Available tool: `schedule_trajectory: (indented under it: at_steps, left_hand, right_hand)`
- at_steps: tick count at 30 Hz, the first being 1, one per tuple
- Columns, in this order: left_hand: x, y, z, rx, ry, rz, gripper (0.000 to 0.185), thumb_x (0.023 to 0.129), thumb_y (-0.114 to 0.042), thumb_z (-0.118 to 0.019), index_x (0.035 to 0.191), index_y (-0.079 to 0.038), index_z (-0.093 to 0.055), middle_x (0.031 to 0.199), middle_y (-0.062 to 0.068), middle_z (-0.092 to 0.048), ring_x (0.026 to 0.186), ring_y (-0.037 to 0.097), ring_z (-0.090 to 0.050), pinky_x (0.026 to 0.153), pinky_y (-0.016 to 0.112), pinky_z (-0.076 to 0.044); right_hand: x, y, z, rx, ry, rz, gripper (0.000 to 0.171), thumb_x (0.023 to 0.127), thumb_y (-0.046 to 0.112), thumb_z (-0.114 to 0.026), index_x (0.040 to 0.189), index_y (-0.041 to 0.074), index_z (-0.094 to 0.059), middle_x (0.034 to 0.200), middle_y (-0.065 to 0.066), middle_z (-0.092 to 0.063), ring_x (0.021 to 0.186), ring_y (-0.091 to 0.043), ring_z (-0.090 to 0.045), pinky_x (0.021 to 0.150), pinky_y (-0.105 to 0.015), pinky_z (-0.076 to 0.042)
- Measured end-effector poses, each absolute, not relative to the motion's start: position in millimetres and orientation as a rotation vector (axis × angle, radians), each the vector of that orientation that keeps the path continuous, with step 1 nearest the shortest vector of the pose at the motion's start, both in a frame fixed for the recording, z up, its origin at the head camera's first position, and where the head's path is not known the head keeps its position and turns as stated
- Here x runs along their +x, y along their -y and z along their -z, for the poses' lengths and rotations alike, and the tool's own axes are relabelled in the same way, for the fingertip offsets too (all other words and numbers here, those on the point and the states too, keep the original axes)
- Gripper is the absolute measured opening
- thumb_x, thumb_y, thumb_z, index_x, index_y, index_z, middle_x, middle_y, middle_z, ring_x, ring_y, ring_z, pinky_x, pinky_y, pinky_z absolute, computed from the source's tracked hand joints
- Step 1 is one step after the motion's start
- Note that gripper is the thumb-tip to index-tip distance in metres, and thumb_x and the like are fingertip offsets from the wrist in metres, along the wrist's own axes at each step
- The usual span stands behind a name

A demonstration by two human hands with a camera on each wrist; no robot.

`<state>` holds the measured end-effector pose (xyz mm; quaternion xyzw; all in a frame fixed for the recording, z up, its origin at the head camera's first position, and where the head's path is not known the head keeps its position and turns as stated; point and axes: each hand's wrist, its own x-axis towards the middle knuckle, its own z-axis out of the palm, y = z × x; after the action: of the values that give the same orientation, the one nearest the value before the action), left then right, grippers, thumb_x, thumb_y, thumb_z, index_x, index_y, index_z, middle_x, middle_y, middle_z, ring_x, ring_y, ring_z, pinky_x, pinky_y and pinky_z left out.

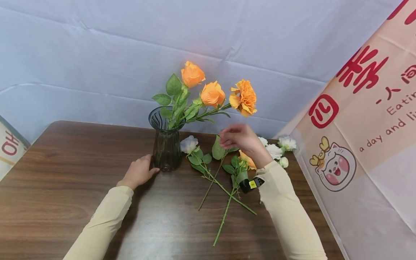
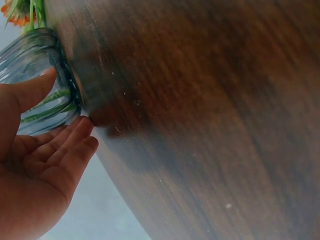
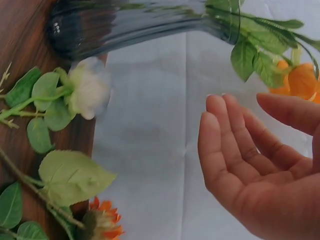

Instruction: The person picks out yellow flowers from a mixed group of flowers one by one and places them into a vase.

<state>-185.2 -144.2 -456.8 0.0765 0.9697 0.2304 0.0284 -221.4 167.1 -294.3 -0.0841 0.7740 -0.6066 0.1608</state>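
Near the tabletop's (image 1: 65, 187) far edge, the left hand (image 1: 138, 172) rests relaxed fingers against the dark glass vase (image 1: 166, 144) of orange flowers (image 1: 212, 93); the left wrist view shows the stems inside. The right hand (image 1: 242, 139) hovers wide and empty over loose white roses (image 1: 189, 143), as only its wrist view confirms.

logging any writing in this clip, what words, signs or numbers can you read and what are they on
"Eatin" and "a day and li", both cut off by the frame edge: red letters on the printed cloth at the right.
Large red Chinese characters and a round red sign on the same cloth: partly cropped, not read here.
"OH", seen sideways: red letters on the poster at the left edge.
Yellow tag on the wrist camera: too small to read.
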Motion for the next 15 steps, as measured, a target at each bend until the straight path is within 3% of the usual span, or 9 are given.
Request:
schedule_trajectory:
  at_steps: [15]
  left_hand:
    - [-184, 145, 457, 0.245, -2.992, -0.703, 0.063, 0.087, -0.024, -0.062, 0.126, 0.019, -0.038, 0.123, 0.035, -0.045, 0.107, 0.048, -0.048, 0.087, 0.055, -0.042]
  right_hand:
    - [-221, -205, 334, 0.096, -2.245, 1.573, 0.021, 0.089, 0.003, -0.053, 0.105, -0.01, -0.056, 0.076, -0.011, -0.065, 0.069, -0.022, -0.065, 0.067, -0.035, -0.055]
